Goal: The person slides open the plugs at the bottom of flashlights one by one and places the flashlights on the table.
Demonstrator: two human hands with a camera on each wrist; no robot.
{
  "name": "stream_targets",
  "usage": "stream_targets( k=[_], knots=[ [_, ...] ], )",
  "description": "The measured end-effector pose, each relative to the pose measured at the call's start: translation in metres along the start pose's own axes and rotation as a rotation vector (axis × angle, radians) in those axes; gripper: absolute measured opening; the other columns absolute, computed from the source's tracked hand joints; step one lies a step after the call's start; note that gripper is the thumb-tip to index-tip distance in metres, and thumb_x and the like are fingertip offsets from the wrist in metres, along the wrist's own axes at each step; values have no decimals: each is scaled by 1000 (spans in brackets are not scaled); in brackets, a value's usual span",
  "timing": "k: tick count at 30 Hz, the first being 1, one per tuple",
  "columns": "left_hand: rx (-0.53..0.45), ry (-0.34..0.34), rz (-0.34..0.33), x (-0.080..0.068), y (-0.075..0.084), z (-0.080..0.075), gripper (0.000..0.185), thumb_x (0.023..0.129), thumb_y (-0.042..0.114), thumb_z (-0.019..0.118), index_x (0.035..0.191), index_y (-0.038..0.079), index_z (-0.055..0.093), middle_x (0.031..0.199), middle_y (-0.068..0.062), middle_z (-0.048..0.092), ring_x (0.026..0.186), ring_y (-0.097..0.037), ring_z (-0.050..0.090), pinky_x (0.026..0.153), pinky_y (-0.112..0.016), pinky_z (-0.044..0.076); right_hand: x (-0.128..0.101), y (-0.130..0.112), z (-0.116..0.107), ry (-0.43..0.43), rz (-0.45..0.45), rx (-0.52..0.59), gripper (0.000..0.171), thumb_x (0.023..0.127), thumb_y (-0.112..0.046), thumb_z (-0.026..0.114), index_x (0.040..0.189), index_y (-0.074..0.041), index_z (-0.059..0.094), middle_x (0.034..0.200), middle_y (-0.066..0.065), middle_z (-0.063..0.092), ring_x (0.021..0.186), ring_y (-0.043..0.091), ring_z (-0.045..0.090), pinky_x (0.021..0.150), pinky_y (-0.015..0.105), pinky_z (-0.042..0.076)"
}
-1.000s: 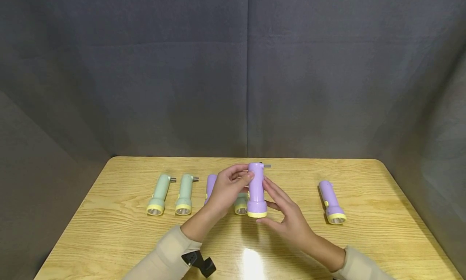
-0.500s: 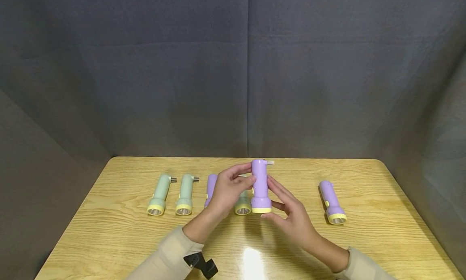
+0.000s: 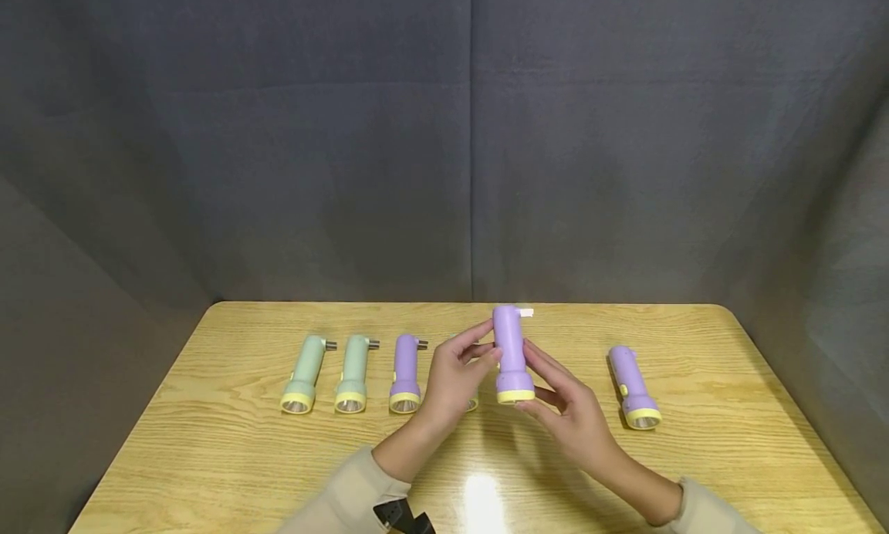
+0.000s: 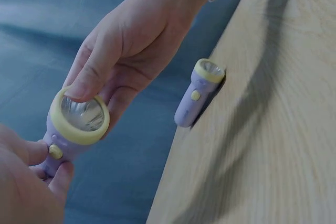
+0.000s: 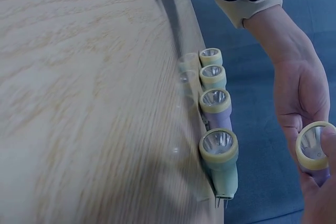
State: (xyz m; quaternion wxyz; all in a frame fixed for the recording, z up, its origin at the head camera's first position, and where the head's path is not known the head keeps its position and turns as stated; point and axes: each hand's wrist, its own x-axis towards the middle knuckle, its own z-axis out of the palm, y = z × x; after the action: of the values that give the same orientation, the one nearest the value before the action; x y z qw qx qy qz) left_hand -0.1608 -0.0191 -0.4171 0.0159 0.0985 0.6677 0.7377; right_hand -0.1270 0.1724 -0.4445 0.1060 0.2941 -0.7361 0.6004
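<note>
Both hands hold a purple flashlight (image 3: 512,356) above the table, its yellow-rimmed lens end toward me and its folding plug prongs sticking out to the right at the far end. My left hand (image 3: 451,376) grips the body from the left, with thumb and finger beside the yellow switch in the left wrist view. From the right, my right hand (image 3: 572,418) holds the head end; its thumb lies over the lens rim and its fingers are along the body. Behind the left hand, a green flashlight (image 3: 473,404) is mostly hidden.
On the wooden table (image 3: 208,457) lie two green flashlights (image 3: 353,372) and a purple flashlight (image 3: 405,372) in a row at left, prongs out. Another purple flashlight (image 3: 633,387) lies at right, no prongs visible. A dark curtain (image 3: 444,148) stands behind the table.
Both hands have shifted a little to the right with the purple flashlight. The purple flashlight in the row now shows fully, while the green one beside it is more covered.
</note>
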Motion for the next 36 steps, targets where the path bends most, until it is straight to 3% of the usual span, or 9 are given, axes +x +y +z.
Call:
stream_targets(
  k=[6, 11, 18, 29, 32, 36],
  knots=[
    [-17, 26, 11, -1, -11, 10, 41, 98, 2, 65, 139, 1, 60, 149, -14, 52, 118, -31, 63, 93, -23, 54, -5, 4, -3, 2, 43, 1, 67, 87, 16, 67, 149, 10, 42, 156, 30, 35, 140, 4, 43, 98, 24, 52],
    [-23, 48, -20, -2, -19, 18, 40, 99, 2, 64, 139, 2, 61, 146, -15, 53, 117, -30, 62, 81, -18, 53, -10, 10, -6, 4, 82, 14, 65, 89, 14, 67, 148, 11, 42, 155, 32, 35, 139, 3, 44, 98, 25, 52],
    [-39, 62, -52, -5, -29, 29, 42, 101, 3, 61, 143, -1, 56, 141, -20, 54, 118, -30, 59, 94, -27, 54, -18, 18, -9, -5, 126, 15, 64, 91, 11, 67, 149, 11, 40, 155, 31, 35, 138, 2, 45, 98, 24, 52],
    [-62, 108, -96, -7, -45, 46, 43, 104, -2, 52, 147, -4, 49, 127, -21, 59, 117, -29, 62, 97, -30, 54, -23, 29, -14, -29, 183, 52, 63, 93, 9, 66, 149, 13, 38, 155, 34, 33, 136, 0, 44, 99, 23, 50],
    [-44, 139, -103, -7, -51, 52, 42, 104, -3, 51, 145, -3, 51, 128, -20, 60, 117, -29, 62, 97, -30, 54, -23, 30, -16, -36, 210, 40, 63, 93, 7, 66, 149, 14, 38, 154, 33, 35, 137, 9, 45, 99, 22, 50],
    [-27, 156, -103, -6, -57, 57, 41, 104, -3, 50, 145, -4, 52, 132, -20, 59, 117, -29, 61, 98, -32, 54, -25, 34, -17, -49, 256, 22, 64, 93, 5, 67, 149, 13, 37, 154, 32, 36, 138, 34, 42, 99, 22, 50]
  ],
)
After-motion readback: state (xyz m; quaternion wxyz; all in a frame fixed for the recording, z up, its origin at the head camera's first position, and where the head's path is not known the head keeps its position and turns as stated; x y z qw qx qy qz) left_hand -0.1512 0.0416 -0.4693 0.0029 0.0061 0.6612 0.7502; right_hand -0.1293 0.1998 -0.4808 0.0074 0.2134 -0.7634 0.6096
